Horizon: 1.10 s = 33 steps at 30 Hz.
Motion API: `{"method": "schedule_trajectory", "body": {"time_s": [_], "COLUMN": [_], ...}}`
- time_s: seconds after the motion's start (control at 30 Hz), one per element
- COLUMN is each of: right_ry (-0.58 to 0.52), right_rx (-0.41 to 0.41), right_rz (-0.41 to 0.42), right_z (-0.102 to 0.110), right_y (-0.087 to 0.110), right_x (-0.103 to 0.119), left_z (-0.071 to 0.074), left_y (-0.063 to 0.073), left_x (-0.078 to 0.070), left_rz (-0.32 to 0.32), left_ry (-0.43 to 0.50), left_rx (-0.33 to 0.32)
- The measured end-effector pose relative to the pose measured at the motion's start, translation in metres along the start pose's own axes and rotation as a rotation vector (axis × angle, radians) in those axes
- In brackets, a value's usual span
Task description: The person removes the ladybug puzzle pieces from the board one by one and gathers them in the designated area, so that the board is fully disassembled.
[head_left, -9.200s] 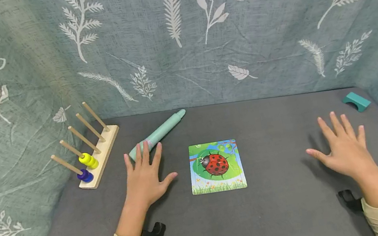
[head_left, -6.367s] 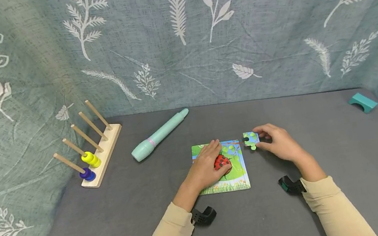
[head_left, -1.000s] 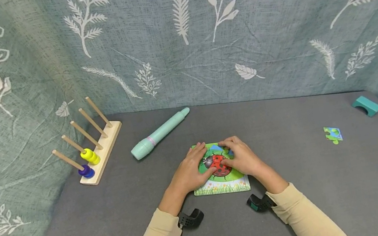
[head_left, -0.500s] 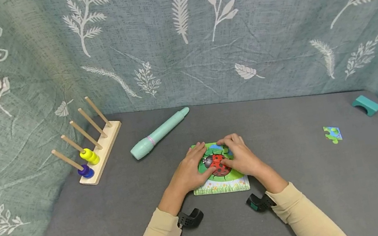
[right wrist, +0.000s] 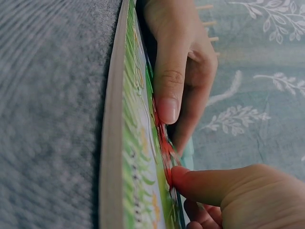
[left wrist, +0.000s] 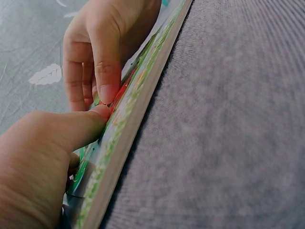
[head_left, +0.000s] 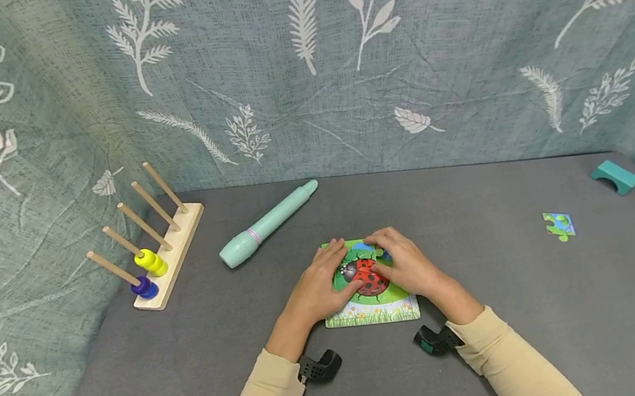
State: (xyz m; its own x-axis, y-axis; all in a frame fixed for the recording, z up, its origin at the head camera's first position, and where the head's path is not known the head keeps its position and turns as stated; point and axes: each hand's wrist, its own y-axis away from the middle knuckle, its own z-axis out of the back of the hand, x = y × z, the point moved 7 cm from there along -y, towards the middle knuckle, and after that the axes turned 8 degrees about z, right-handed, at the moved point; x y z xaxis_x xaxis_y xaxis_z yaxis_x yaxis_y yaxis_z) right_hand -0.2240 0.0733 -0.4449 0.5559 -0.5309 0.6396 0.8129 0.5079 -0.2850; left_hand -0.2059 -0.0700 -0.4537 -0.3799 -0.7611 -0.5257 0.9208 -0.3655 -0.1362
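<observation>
At the far left of the table (head_left: 623,316), a wooden peg rack (head_left: 176,251) is holding blue beads (head_left: 145,288) and yellow beads (head_left: 151,262) before the patterned curtain (head_left: 270,136), with a mint-green stick (head_left: 271,222) lying slantwise to its right. The left hand (head_left: 318,289) is resting its spread fingers on the left side of the ladybug puzzle (head_left: 371,284), mid-table, while the right hand (head_left: 409,265) is pinching at the upper right part with thumb and curled fingers, blocking that corner from view. Well apart to the right, a loose puzzle piece (head_left: 562,226) is lying flat, and a teal arch block (head_left: 617,175) is sitting beyond it near the curtain.
</observation>
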Motion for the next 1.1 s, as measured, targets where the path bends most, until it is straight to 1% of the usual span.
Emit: {"method": "schedule_trajectory", "body": {"time_s": [0.27,0.37,0.47,0.57,0.67,0.77,0.9,1.1], "right_ry": [-0.002,-0.013,-0.028,-0.064,-0.101,-0.109,-0.076,-0.006], "right_rx": [-0.012,-0.016,-0.017,-0.018,-0.028,-0.044,-0.063,-0.107], "right_rz": [-0.056,-0.057,-0.059,-0.084,-0.111,-0.129,-0.14,-0.152], "right_z": [0.001,0.004,0.007,0.012,0.023,0.036,0.055,0.085], "right_y": [0.001,0.001,0.002,0.004,0.005,0.008,0.016,0.036], "right_x": [-0.006,-0.008,-0.011,-0.014,-0.016,-0.021,-0.033,-0.055], "left_z": [-0.003,-0.003,-0.004,-0.004,-0.004,-0.002,-0.001,-0.001], "left_y": [-0.002,-0.003,-0.002,0.0,0.0,-0.001,-0.001,0.0], "left_x": [0.002,0.002,0.002,0.002,0.002,0.001,0.001,0.002], "left_rz": [0.011,0.009,0.016,0.026,0.021,0.006,0.003,0.013], "left_ry": [-0.012,-0.015,0.0,0.018,0.028,0.022,0.017,0.015], "left_rx": [0.011,0.014,0.021,0.031,0.027,0.016,0.015,0.021]}}
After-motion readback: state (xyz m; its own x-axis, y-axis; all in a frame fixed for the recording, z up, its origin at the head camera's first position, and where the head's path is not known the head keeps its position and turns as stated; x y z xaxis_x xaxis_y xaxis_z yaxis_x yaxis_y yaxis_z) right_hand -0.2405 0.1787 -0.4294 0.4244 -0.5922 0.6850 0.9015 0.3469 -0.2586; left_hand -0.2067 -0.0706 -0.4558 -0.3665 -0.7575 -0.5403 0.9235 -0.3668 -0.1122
